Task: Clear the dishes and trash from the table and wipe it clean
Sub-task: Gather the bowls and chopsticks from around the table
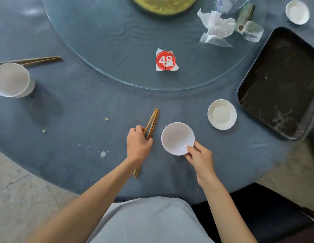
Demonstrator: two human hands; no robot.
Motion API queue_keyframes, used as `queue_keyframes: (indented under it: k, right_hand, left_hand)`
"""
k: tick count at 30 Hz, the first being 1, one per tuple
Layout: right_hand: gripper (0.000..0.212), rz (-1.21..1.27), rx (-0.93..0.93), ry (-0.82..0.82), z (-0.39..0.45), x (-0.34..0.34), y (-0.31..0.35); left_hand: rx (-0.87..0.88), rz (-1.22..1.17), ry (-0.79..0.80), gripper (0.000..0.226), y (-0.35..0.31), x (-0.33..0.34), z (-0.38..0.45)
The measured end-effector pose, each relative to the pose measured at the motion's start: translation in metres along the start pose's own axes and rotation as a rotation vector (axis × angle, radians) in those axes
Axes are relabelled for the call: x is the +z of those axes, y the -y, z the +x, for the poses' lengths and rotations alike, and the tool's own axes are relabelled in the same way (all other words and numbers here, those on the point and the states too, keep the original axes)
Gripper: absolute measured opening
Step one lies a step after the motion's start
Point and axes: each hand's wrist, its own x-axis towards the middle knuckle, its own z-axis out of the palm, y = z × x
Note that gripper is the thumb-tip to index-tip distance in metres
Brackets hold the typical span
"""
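Note:
My left hand (138,144) is closed around a pair of wooden chopsticks (153,120) lying on the blue tablecloth (73,111). Right of it, my right hand (199,156) pinches the near rim of a small white bowl (177,137), thumb inside. A white saucer (222,114) sits beyond the bowl. Another white bowl (11,79) and a second pair of chopsticks (40,60) are at the far left. A third small white dish (297,12) is at the top right. Crumpled plastic wrap (216,28) and a torn red "48" label (166,60) lie on the glass turntable (117,50).
A black tray (279,81) rests at the table's right edge. A white spill (103,154) and green crumbs (44,131) mark the cloth on the left. A yellow-green dish (163,5) sits on the turntable's far side. A dark chair (258,216) stands at lower right.

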Motion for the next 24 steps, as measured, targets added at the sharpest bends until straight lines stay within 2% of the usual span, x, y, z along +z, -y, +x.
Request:
queue_keyframes:
  k: [6, 20, 24]
  right_hand:
    - [0.044, 0.061, 0.051, -0.002, 0.006, -0.004, -0.004]
    - [0.027, 0.084, 0.115, 0.118, 0.022, -0.014, -0.007]
    - [0.036, 0.045, 0.094, 0.201, 0.024, -0.020, -0.006]
  left_hand:
    - [0.031, 0.161, -0.015, 0.020, -0.015, 0.006, -0.001]
    - [-0.001, 0.388, -0.038, 0.028, -0.030, 0.026, 0.000]
    - [0.043, 0.403, -0.015, 0.022, -0.028, 0.024, 0.003]
